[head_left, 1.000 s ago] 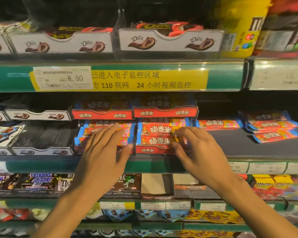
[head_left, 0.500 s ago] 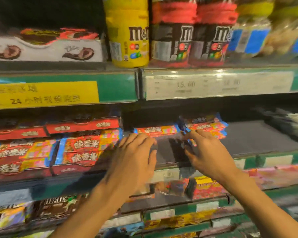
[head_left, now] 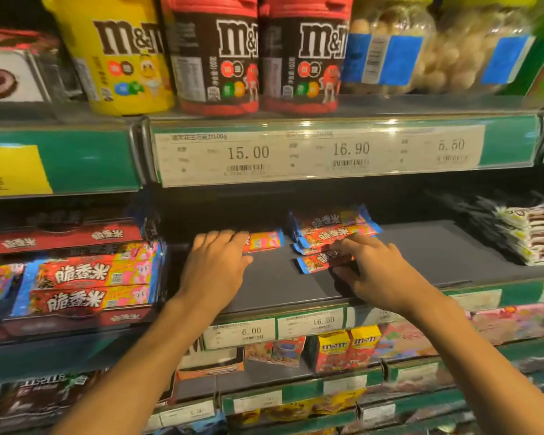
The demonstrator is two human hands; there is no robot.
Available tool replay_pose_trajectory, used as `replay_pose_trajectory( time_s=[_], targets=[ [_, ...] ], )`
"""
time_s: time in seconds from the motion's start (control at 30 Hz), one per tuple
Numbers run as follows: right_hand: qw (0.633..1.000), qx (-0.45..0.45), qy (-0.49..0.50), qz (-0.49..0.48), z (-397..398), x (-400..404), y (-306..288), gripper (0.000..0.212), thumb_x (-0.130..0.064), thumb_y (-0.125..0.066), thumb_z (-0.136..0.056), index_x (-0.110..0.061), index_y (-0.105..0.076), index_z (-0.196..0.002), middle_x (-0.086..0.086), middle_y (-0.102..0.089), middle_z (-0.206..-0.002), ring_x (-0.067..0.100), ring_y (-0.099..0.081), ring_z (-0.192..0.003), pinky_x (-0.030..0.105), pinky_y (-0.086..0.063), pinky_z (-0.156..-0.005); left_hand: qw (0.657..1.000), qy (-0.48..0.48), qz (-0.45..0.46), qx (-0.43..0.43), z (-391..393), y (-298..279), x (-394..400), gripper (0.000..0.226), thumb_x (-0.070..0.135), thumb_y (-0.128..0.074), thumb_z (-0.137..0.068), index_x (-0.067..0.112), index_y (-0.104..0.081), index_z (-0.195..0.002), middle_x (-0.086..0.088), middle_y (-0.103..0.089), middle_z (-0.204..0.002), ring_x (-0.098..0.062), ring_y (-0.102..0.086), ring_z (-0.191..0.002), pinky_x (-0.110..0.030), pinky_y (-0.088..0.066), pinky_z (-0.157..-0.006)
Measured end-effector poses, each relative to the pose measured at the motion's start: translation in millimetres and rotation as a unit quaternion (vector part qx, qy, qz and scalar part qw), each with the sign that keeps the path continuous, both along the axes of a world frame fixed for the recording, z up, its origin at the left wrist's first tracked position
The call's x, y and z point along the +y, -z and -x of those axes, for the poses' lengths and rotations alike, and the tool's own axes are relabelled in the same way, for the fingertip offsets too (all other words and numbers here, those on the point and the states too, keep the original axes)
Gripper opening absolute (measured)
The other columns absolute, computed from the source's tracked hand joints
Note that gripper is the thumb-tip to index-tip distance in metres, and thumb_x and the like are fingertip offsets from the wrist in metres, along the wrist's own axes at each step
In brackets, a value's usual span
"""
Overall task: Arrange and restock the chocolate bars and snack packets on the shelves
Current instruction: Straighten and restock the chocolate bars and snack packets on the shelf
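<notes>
On the dark middle shelf [head_left: 421, 255] a single red and pink chocolate bar [head_left: 266, 241] lies flat, and my left hand [head_left: 214, 265] rests on its left end with fingers extended. To the right is a small loose stack of the same red and blue bars [head_left: 333, 229]. My right hand [head_left: 380, 273] reaches to the stack's front, with thumb and fingers pinching the right end of the lowest bar [head_left: 319, 261]. A full display box of the same bars [head_left: 85, 277] stands at the left of this shelf.
M&M's tubs [head_left: 214, 58] and clear jars [head_left: 453, 48] stand on the shelf above. Dark and white snack packets [head_left: 531, 233] are piled at the shelf's right end. Price tags [head_left: 311, 152] line the rails. Small M&M's boxes [head_left: 346, 346] sit on the shelf below.
The view has swung right and closer, away from the display boxes. Both hands moved to the loose bars; the left now lies on the single bar and the right holds the lowest stacked bar.
</notes>
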State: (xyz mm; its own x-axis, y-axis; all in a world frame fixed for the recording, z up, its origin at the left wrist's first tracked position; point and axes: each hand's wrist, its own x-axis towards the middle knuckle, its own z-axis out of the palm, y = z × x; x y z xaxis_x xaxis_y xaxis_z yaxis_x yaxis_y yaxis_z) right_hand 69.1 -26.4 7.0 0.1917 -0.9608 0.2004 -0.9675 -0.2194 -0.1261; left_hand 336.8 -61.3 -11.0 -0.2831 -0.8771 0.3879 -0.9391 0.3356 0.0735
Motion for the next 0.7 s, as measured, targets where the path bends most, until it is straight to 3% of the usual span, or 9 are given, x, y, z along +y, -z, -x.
replay_pose_trajectory(
  time_s=[0.13,0.23,0.33,0.47,0.57,0.7],
  targets=[
    [1.0,0.008,-0.013,-0.017,5,-6,-4,0.044,-0.041,-0.058,-0.095,-0.034,-0.049,-0.138,-0.007,-0.047,-0.134,0.019,-0.038,-0.129,0.038,-0.03,-0.099,1.0,0.011,0.004,0.022,3,-5,1,0.041,0.022,-0.083,-0.074,0.01,-0.07,-0.111,-0.012,-0.069,-0.101,-0.036,-0.063,-0.089,-0.044,-0.049,-0.08],
    [0.998,0.031,-0.019,-0.042,6,-10,-6,0.04,-0.044,-0.057,-0.095,-0.032,-0.051,-0.133,-0.005,-0.045,-0.132,0.019,-0.034,-0.129,0.039,-0.027,-0.101,0.999,0.025,0.001,0.025,4,-5,1,0.039,0.024,-0.078,-0.079,0.008,-0.068,-0.113,-0.013,-0.066,-0.111,-0.036,-0.06,-0.099,-0.044,-0.047,-0.087],
    [0.997,0.033,-0.036,-0.052,5,-10,-8,0.036,-0.045,-0.057,-0.095,-0.027,-0.052,-0.126,-0.004,-0.049,-0.126,0.02,-0.041,-0.124,0.038,-0.034,-0.1,0.999,0.027,-0.031,0.017,5,-8,1,0.044,0.034,-0.069,-0.088,0.011,-0.062,-0.126,-0.009,-0.058,-0.126,-0.03,-0.051,-0.115,-0.042,-0.04,-0.097],
    [0.997,0.074,-0.019,-0.009,-1,1,-6,0.032,-0.041,-0.046,-0.101,-0.022,-0.046,-0.126,0.0,-0.055,-0.128,0.024,-0.048,-0.118,0.037,-0.043,-0.095,0.998,0.052,-0.027,0.019,5,-7,6,0.039,0.031,-0.067,-0.089,0.009,-0.064,-0.121,-0.01,-0.057,-0.121,-0.027,-0.049,-0.113,-0.041,-0.045,-0.094],
    [0.999,0.046,-0.001,0.011,-7,12,-5,0.03,-0.038,-0.041,-0.103,-0.02,-0.045,-0.126,0.004,-0.059,-0.127,0.025,-0.054,-0.113,0.036,-0.049,-0.086,0.997,0.06,-0.04,-0.007,6,-9,9,0.035,0.034,-0.058,-0.095,0.011,-0.06,-0.121,-0.007,-0.052,-0.12,-0.024,-0.045,-0.114,-0.04,-0.043,-0.096],
    [0.998,-0.039,0.019,0.04,-20,28,-12,0.035,-0.034,-0.051,-0.098,-0.018,-0.053,-0.129,0.008,-0.061,-0.125,0.03,-0.056,-0.111,0.037,-0.048,-0.074,0.996,0.069,-0.027,-0.047,5,-13,14,0.034,0.031,-0.052,-0.099,0.009,-0.055,-0.125,-0.011,-0.054,-0.123,-0.028,-0.047,-0.115,-0.039,-0.041,-0.098]
  ],
)
